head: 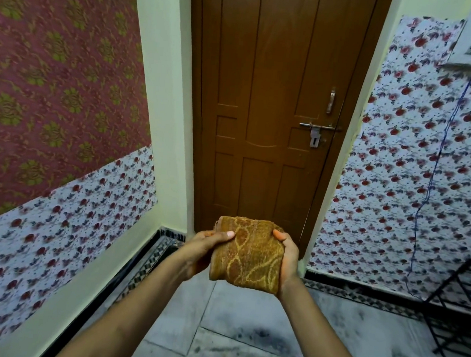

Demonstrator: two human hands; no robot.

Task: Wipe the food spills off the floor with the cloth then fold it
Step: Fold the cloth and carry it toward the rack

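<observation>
Cloth between hands, before door

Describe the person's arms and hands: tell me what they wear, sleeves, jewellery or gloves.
Both forearms are bare right down to the bottom edge of the picture, with no sleeves showing. The left hand and the right hand wear no gloves. No rings, bangles or watch show on the fingers or wrists. The left thumbnail looks short and unpainted.

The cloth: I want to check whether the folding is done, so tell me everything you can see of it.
The cloth is a mustard-brown towel-like fabric with a lighter yellow curling pattern. It is folded into a thick, compact rectangle, layered edges showing at its top left. It is held up in the air before the door, above the floor. The left hand grips its left side, thumb on top; the right hand grips its right edge.
</observation>
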